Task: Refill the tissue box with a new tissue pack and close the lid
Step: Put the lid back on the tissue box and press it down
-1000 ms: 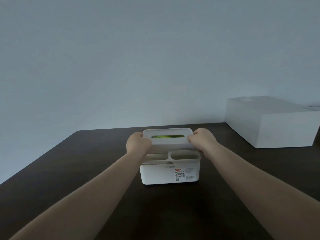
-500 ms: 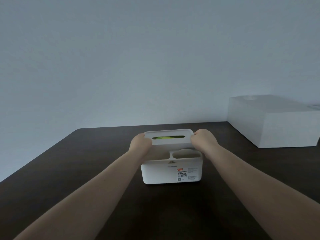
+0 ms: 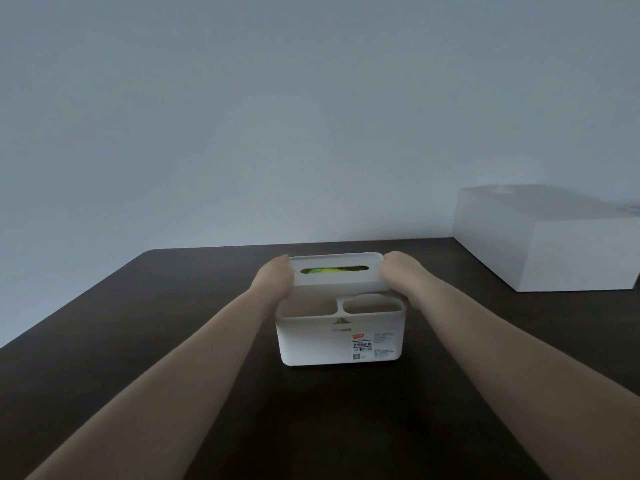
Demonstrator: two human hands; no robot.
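A white plastic tissue box (image 3: 311,344) with two open front compartments stands on the dark table in the middle of the view. Its white lid (image 3: 337,278), with a long slot, is held over the rear part of the box. My left hand (image 3: 272,277) grips the lid's left end and my right hand (image 3: 398,271) grips its right end. Through the slot shows a green tissue pack (image 3: 329,270). Whether the lid sits fully down on the box I cannot tell.
A large white rectangular box (image 3: 547,237) stands at the right rear of the dark table (image 3: 138,323), against a plain pale wall. The table's rounded left corner lies at the far left.
Both hands have stayed on the lid's ends. The lid looks a little lower and flatter over the box than one second ago.
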